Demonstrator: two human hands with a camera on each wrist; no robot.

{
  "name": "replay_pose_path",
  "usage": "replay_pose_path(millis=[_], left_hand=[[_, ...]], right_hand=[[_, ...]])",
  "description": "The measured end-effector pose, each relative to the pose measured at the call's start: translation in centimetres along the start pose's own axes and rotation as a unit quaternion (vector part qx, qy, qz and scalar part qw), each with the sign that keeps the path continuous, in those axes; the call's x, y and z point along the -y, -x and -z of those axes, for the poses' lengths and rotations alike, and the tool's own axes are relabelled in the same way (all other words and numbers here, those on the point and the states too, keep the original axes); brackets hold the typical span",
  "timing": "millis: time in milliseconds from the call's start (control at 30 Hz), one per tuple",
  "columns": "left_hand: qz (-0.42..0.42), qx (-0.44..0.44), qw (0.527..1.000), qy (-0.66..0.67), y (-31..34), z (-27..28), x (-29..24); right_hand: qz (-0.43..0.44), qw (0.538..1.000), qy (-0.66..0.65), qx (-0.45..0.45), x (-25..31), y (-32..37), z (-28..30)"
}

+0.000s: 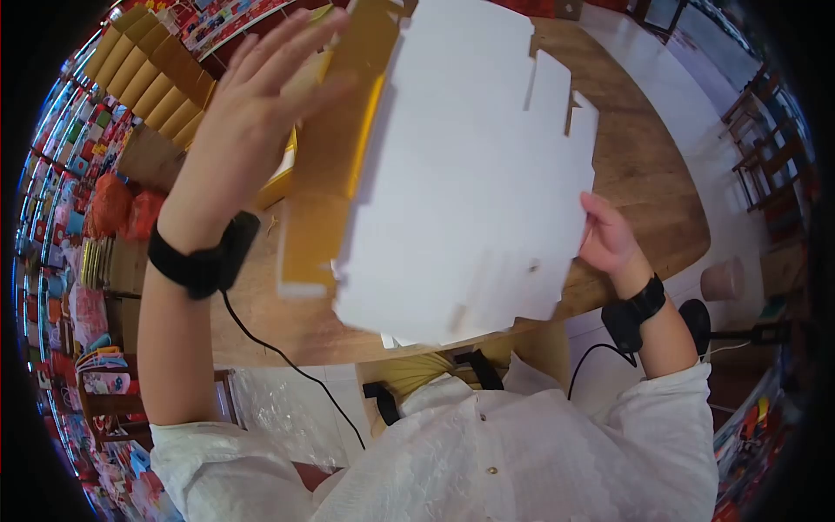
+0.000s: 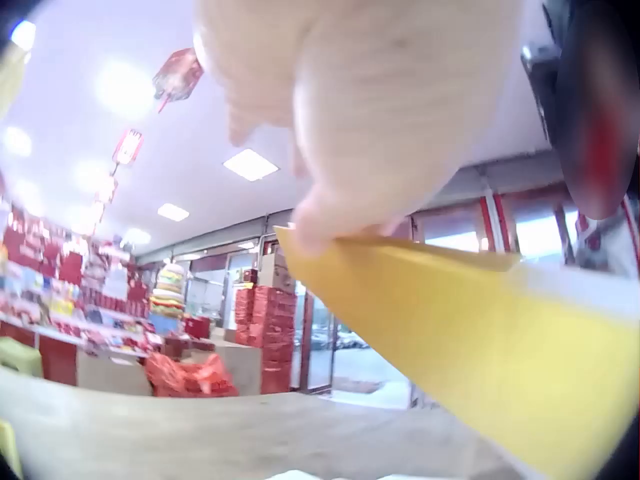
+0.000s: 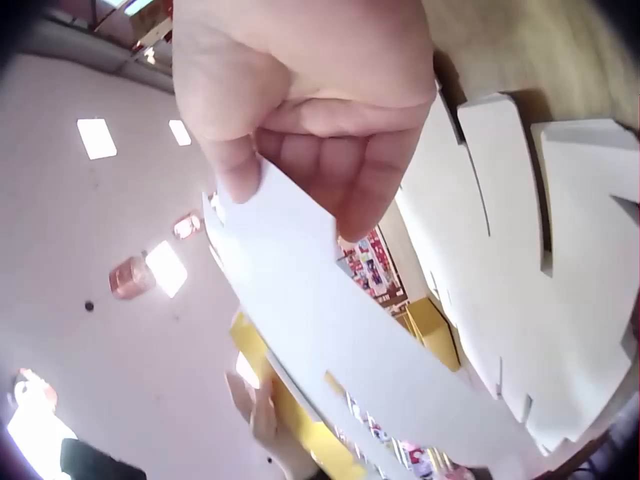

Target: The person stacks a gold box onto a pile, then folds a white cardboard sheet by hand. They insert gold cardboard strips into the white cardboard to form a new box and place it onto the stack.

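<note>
A flat cardboard box blank (image 1: 470, 165), white inside with cut slots and tabs, is held up over the table. Its gold side panel (image 1: 335, 130) stands folded along the left edge. My left hand (image 1: 261, 113) is at that panel with straight, spread fingers, its thumb lying over the gold surface. In the left wrist view, fingertips touch the top edge of the yellow-gold panel (image 2: 470, 330). My right hand (image 1: 607, 235) pinches the right edge of the blank between thumb and fingers. Close up, the right wrist view has the thumb (image 3: 235, 170) on the white flap (image 3: 300, 250).
Under the blank is a wooden table (image 1: 644, 148) with a curved edge. Stacked gold boxes (image 1: 156, 78) stand at the back left, near orange-red bags (image 1: 111, 204). Chairs (image 1: 765, 165) and a pinkish bin (image 1: 722, 280) are on the right. Cables hang from both wrist straps.
</note>
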State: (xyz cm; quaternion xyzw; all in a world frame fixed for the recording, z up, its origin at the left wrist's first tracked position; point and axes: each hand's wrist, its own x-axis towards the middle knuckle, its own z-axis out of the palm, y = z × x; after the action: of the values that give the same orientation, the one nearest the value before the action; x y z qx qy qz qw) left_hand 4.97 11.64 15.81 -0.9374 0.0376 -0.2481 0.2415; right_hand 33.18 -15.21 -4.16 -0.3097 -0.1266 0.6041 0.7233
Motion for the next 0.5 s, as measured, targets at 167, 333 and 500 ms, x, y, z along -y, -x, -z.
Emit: replay_pose_path(millis=[167, 333, 500], left_hand=[[0.291, 0.29, 0.887, 0.209, -0.2, 0.6, -6.0], [0.11, 0.317, 0.921, 0.199, 4.3, -3.5, -21.7], [0.196, 0.355, 0.888, 0.218, 6.8, -3.9, -23.0]], right_hand=[[-0.093, 0.991, 0.069, -0.06, -6.2, 1.9, -4.0], [-0.173, 0.875, 0.444, 0.088, -9.4, 4.5, -5.6], [0.329, 0.551, 0.741, 0.199, -7.5, 5.0, -8.3]])
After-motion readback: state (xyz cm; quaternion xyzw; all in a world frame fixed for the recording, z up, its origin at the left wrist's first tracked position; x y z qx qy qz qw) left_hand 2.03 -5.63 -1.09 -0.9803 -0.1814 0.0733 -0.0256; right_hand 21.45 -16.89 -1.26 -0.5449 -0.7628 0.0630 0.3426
